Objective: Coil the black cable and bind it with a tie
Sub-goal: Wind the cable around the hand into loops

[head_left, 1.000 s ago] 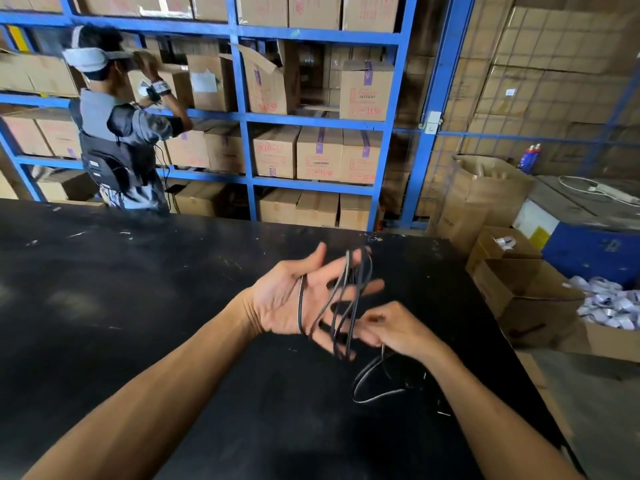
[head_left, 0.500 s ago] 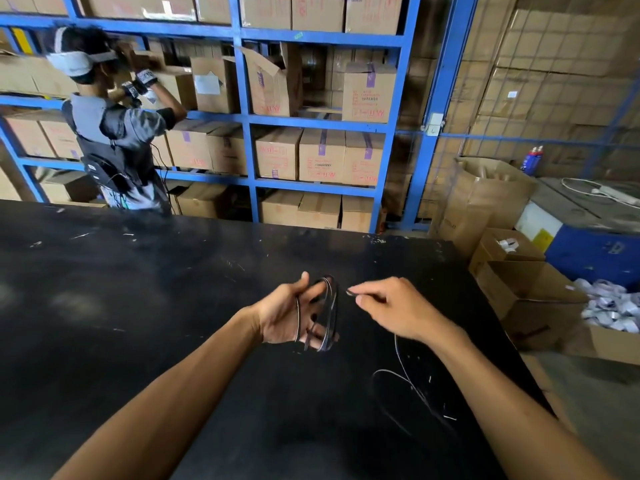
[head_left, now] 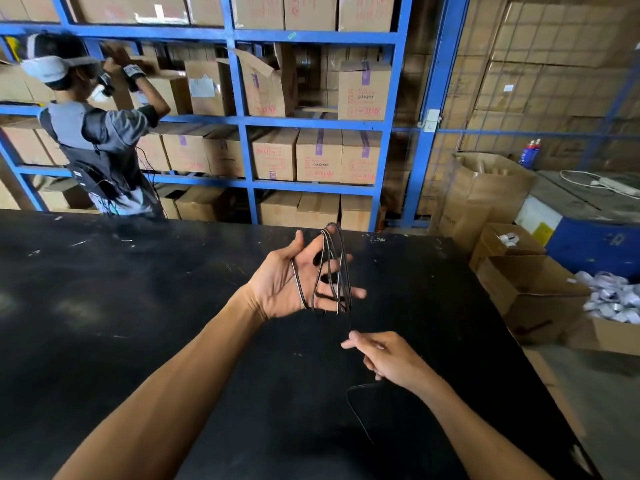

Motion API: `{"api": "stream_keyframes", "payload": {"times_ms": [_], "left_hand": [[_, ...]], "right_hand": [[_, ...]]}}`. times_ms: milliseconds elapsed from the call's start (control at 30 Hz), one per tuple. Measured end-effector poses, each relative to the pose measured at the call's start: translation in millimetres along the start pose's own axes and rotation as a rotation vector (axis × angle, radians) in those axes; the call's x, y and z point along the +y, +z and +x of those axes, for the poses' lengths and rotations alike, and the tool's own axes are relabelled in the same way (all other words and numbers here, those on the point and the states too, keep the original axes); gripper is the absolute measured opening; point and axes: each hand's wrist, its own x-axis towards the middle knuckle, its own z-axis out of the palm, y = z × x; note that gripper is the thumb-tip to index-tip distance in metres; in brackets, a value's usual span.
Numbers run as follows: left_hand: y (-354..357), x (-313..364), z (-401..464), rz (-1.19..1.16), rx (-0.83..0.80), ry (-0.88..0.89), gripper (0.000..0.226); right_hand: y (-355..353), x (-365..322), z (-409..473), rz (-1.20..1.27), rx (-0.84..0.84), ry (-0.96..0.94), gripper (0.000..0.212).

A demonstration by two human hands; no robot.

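The thin black cable (head_left: 337, 268) is wound in several loops around the spread fingers of my left hand (head_left: 294, 278), which is held palm up above the black table (head_left: 138, 306). From the loops one strand drops down to my right hand (head_left: 388, 358), which pinches it below and to the right of the left hand. The loose tail of the cable curls on the table under my right wrist and is hard to follow against the dark surface. No tie is visible.
Beyond the table's far edge stands blue shelving (head_left: 242, 123) full of cardboard boxes, with a person (head_left: 93, 133) reaching into it at the left. Open cartons (head_left: 530, 292) and a blue bin (head_left: 595, 244) sit on the floor to the right.
My left hand has opened wider and risen with the loops on it. My right hand has swung from beside the loops down and toward me, drawing the strand below them.
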Motion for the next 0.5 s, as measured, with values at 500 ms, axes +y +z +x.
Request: {"api": "stream_keyframes", "payload": {"times_ms": [500], "left_hand": [[-16.8, -34.3, -12.0, 0.334, 0.135, -0.478, 0.065]], "right_hand": [[-73.3, -107.4, 25.0, -0.516, 0.129, -0.196, 0.023]]}}
